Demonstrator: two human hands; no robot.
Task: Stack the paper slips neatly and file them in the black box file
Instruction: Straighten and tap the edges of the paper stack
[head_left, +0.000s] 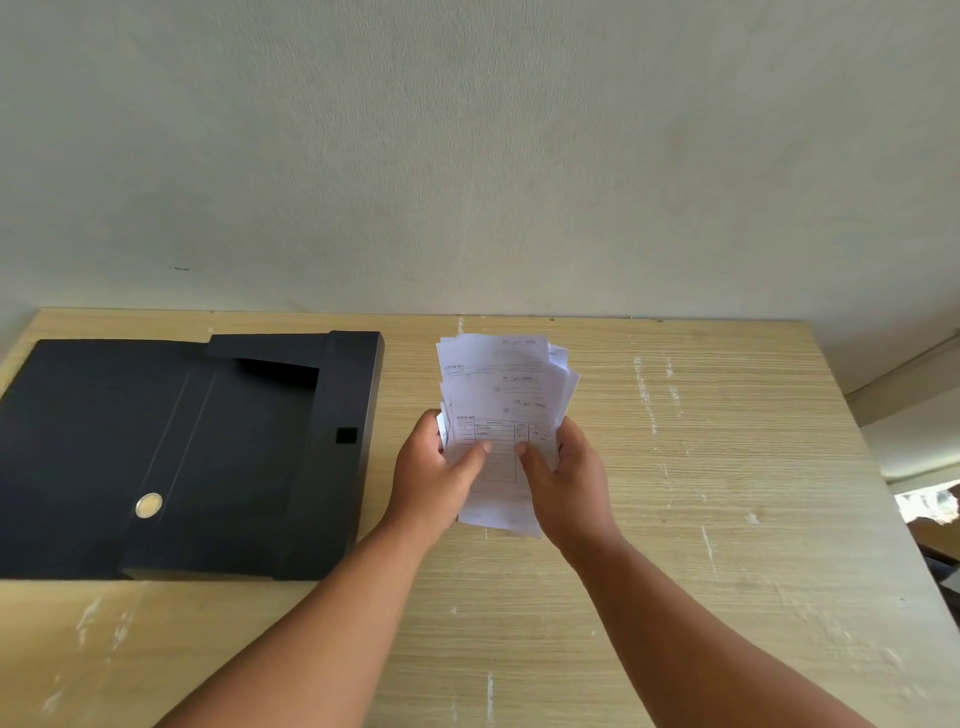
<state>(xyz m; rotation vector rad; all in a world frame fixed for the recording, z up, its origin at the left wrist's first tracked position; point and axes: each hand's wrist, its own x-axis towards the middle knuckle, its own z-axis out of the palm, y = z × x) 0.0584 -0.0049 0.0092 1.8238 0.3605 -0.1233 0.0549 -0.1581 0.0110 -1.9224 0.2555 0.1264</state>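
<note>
- Head view: a pale wood-grain laminate surface (675, 467), scuffed with white marks, runs up to a plain off-white wall (467, 156) at the far edge.
- A sheaf of white paper slips (506, 395), printed with ruled tables and bearing handwriting, is held up above the surface a little right of centre; the sheets are fanned and uneven, their upper edges stepped one behind another, so the stack is not squared.
- The left hand (439, 470) has its grip clenched on the lower left edge of the slips, thumb laid across the front sheet, fingers hidden behind the paper.
- The right hand (566, 475) grips the lower right edge of the same slips, thumb on the front sheet just beside the left thumb; the two thumbs are close but apart.
- Both bare forearms reach in from the near edge.
- A black box file (270, 457) lies on the surface to the left of the hands, near the left hand but not touching it; its cover is swung open to the left and lies flat; a round silver snap button (148, 505) shows on the flap; a small square tab sits on the raised right wall; the inside is dark and I cannot tell whether anything lies in it.
</note>
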